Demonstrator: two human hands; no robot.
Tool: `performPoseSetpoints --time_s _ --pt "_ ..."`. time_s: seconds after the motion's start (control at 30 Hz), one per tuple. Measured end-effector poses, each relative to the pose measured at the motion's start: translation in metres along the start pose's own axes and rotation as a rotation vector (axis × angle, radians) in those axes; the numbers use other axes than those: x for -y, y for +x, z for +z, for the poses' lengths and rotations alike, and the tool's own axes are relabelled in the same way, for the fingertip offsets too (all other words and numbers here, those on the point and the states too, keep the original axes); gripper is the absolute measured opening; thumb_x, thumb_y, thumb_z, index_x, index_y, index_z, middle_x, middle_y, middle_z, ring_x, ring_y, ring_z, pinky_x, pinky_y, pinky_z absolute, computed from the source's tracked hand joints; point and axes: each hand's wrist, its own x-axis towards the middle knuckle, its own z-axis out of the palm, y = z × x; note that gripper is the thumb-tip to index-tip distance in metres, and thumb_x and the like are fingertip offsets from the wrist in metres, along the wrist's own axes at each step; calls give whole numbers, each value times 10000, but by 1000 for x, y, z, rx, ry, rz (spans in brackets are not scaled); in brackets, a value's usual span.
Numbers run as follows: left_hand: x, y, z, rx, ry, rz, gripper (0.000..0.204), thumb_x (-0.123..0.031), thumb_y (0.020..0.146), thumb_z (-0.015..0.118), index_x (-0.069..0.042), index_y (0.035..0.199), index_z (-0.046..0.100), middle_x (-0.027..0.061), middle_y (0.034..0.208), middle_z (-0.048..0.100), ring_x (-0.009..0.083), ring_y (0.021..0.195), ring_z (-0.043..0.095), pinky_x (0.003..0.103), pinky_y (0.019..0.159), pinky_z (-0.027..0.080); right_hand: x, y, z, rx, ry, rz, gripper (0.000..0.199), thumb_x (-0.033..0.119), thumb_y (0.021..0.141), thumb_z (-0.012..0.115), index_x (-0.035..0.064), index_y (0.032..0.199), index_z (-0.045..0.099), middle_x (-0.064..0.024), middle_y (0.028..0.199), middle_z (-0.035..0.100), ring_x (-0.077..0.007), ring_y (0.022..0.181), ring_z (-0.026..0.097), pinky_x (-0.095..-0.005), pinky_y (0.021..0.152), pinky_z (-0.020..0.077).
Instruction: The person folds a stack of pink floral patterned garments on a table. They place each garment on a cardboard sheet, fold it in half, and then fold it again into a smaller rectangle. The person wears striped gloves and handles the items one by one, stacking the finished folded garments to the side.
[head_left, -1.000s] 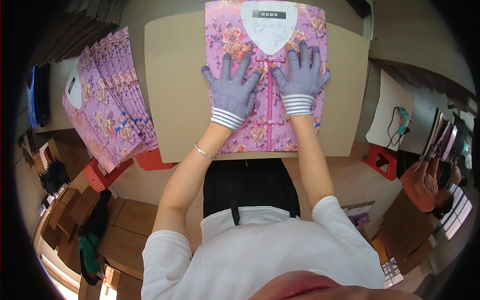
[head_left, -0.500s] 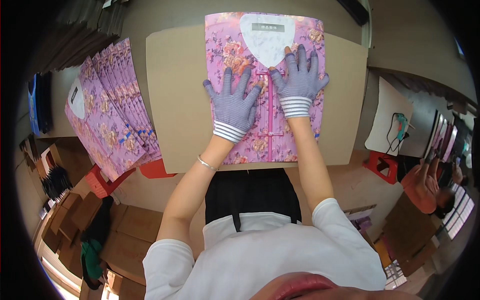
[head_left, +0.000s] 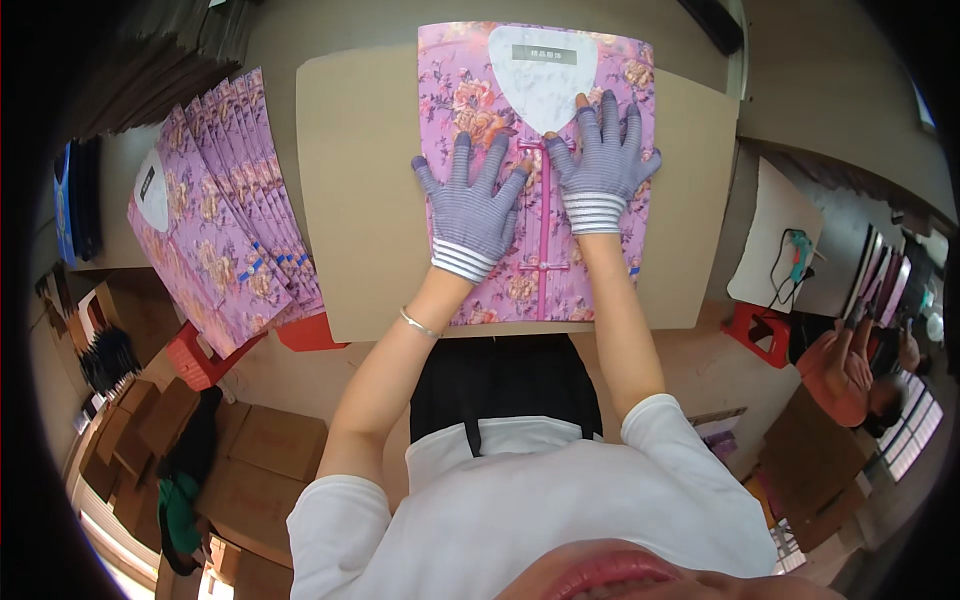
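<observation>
A flat purple floral packet, printed like a garment front with a white neck shape and pink knot fastenings, lies on a brown cardboard sheet. My left hand, in a grey-purple striped glove, rests flat on its left half with the fingers spread. On the right half, below and beside the white neck shape, my right hand lies palm down in a matching glove, fingers apart. Both hands touch the packet without gripping it. To the left, several similar floral packets overlap in a fanned pile.
Dark flat sheets are stacked at the upper left. Red stools stand below the table edge on both sides. At right a green glue gun lies on a white board. Cardboard boxes and other people are farther off.
The packet and both hands have shifted very slightly to the right in the picture. The hands keep the same flat, spread pose.
</observation>
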Motion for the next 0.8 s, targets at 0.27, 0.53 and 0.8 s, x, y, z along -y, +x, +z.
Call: performPoseSetpoints --time_s 0.27,0.53,0.8 --pt "-1 -4 -4 26 -50 1 471 -326 798 663 -312 1269 641 97 1547 369 489 1400 300 845 986 117 5 2 -7 54 20 31 630 552 796 664 229 1332 590 -66 1454 488 -336 1380 356 -735 987 211" --pt "-3 5 -2 39 -4 21 462 -299 790 636 -278 1251 654 103 1550 368 476 1430 259 829 1004 119 -7 -4 -2 52 -42 -33 632 518 843 611 184 1376 546 -78 1487 442 -325 1399 332 -740 991 226" --pt "-4 1 -6 77 -13 3 378 -282 793 616 -201 1155 688 115 1552 369 479 1425 268 817 1016 113 -80 -77 -53 409 312 -545 581 365 816 628 109 1330 539 -73 1467 464 -285 1354 429 -666 1082 264"
